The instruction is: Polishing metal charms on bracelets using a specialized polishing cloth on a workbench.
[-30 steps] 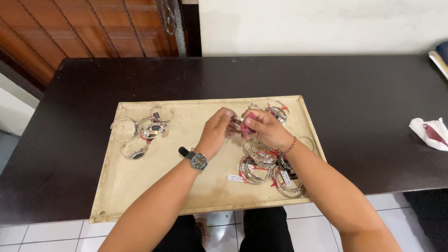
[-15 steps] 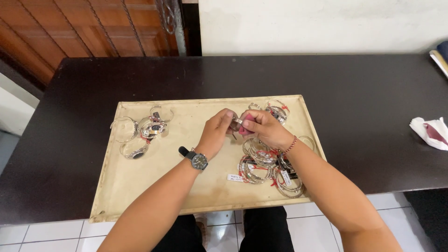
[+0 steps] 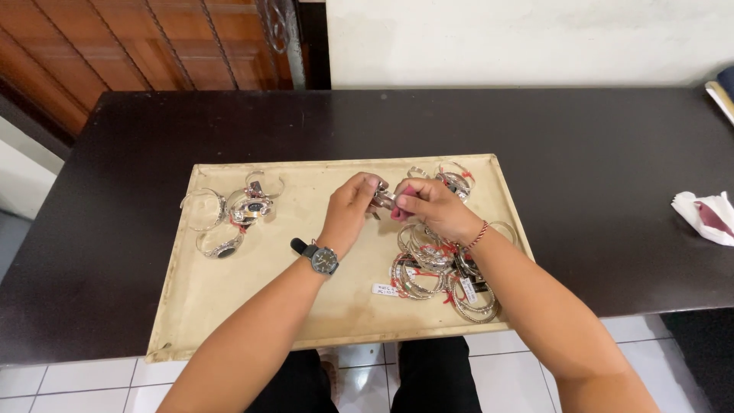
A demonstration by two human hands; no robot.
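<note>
Over the beige tray, my left hand and my right hand meet and together grip a small silver bracelet. A pink cloth shows between the fingers of my right hand, pressed against the bracelet. My left wrist wears a dark watch; a thin red cord circles my right wrist. A pile of silver bangles with red ties and white tags lies on the tray just under my right forearm.
Several silver bangles lie at the tray's left end, and more at its far right corner. The tray rests on a dark table. A crumpled white and red cloth sits at the table's right edge.
Both hands stay together over the tray's middle; the fingers shift only slightly on the bracelet.
</note>
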